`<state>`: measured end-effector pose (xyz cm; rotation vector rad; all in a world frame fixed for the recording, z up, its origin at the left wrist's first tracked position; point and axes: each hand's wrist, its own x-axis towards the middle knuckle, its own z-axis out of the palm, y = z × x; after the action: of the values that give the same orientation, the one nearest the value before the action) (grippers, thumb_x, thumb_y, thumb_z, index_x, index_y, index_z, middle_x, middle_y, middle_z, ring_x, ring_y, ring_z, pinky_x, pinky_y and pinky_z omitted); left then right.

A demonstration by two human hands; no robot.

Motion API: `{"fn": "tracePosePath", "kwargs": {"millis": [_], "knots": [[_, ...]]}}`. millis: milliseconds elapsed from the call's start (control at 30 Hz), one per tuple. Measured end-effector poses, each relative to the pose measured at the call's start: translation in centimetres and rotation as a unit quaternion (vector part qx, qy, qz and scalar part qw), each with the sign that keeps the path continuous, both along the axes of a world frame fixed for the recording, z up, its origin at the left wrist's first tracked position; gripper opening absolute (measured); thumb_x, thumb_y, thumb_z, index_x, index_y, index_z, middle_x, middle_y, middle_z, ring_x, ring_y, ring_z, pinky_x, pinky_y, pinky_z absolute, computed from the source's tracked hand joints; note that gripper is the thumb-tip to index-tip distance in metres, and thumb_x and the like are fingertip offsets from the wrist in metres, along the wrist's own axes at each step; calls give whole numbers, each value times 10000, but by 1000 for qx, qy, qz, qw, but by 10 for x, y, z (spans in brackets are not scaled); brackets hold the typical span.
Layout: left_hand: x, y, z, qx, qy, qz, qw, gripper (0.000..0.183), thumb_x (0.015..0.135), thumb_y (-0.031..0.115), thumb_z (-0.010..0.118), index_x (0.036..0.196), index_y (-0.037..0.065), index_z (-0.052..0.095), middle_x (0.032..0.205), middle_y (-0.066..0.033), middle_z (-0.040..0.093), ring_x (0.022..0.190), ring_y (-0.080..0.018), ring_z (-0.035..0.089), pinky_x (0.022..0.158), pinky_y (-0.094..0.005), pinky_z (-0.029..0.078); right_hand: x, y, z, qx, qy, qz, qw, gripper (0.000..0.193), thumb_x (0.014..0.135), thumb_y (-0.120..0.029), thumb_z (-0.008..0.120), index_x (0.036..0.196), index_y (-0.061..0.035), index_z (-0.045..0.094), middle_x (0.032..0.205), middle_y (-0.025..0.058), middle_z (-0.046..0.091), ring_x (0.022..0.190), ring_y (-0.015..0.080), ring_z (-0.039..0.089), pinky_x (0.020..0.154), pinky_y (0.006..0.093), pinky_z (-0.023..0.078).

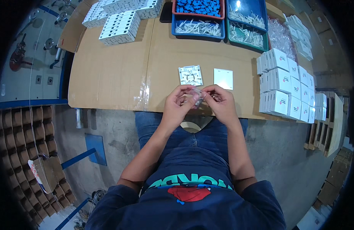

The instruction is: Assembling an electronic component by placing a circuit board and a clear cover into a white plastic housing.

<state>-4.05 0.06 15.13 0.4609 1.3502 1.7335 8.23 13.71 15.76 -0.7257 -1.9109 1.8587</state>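
Note:
My left hand [180, 105] and my right hand [221, 102] meet just above the table's near edge. Both are closed on a small clear plastic bag [198, 92], pinched between thumbs and fingers; its contents are too small to make out. Just beyond my left hand, a square white plastic frame [190, 75] lies with its clips and inner ring facing up. To its right, beyond my right hand, lies a flat, plain white square plate [223, 79]. Neither hand touches these two pieces.
Cardboard covers the table [108, 76]. Trays hold blue parts [198, 7] and slim white pieces [198, 28] at the back. White boxes [280, 82] are stacked at the right edge; stacked white units [121, 27] stand back left. Crumpled clear plastic [280, 36] lies beside the trays.

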Motion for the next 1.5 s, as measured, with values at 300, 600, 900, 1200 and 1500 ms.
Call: {"fn": "tracePosePath", "kwargs": {"millis": [300,600,900,1200,1500], "knots": [[-10,-4,-9,-58,36,-88,994,365,938,21,691,1284,23,577,1078,-66,675,915,-100,647,796,-243,573,2,6,-5,-4,-22,51,998,189,955,-40,647,1135,-19,700,854,-18,653,713,33,543,632,200,448],[-20,-7,-7,-87,-131,-51,986,355,1085,296,516,1283,10,590,1012,-80,687,788,-108,660,733,-260,591,3,10,-8,-71,-37,45,996,131,974,-35,621,1072,-1,702,845,10,670,667,61,577,593,213,468],[-22,-12,-28,-90,-111,-84,986,303,1063,230,557,1235,-2,649,1011,-70,694,798,-116,657,754,-278,580,3,14,-32,-52,-17,48,997,106,955,-11,639,1040,23,693,908,38,696,811,82,646,691,225,524],[-37,3,-40,-56,9,-28,998,245,963,79,671,1198,12,680,1006,-26,696,797,-73,634,741,-227,526,-13,15,-36,-56,2,38,998,195,914,16,701,1105,30,667,1057,71,689,948,108,660,851,257,580],[-53,17,-46,-107,150,-49,982,273,932,10,691,1205,1,676,1051,-36,694,827,-65,631,774,-214,531,-33,29,-62,-28,11,-4,1000,146,943,12,661,1086,39,671,964,85,725,894,138,710,801,260,575]]}}
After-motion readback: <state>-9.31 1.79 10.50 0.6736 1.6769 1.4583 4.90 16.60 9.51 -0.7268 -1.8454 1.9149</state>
